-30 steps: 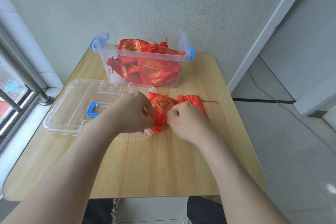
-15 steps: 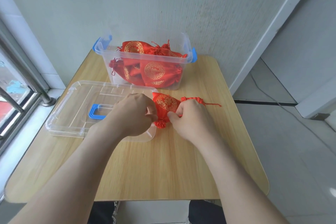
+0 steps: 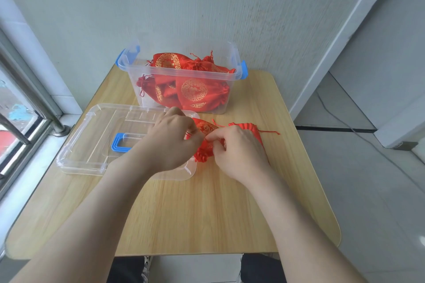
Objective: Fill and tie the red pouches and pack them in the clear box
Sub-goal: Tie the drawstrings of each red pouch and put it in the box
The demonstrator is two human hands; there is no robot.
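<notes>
Near the table's [image 3: 207, 213] centre we see the left hand [image 3: 171, 138] and right hand [image 3: 236, 151] meeting over a red pouch [image 3: 204, 128]. The fingers of both are curled, pinching its gathered neck and cord. A second pouch [image 3: 247, 127] lies just behind the right hand, its cord trailing rightward. The box [image 3: 147, 97] at the far edge holds packed pouches [image 3: 194, 89]. The lid [image 3: 92, 140] lies toward the left edge.

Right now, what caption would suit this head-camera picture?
Left hand and right hand pinch a red pouch at its neck on the wooden table, before the clear box.
</notes>
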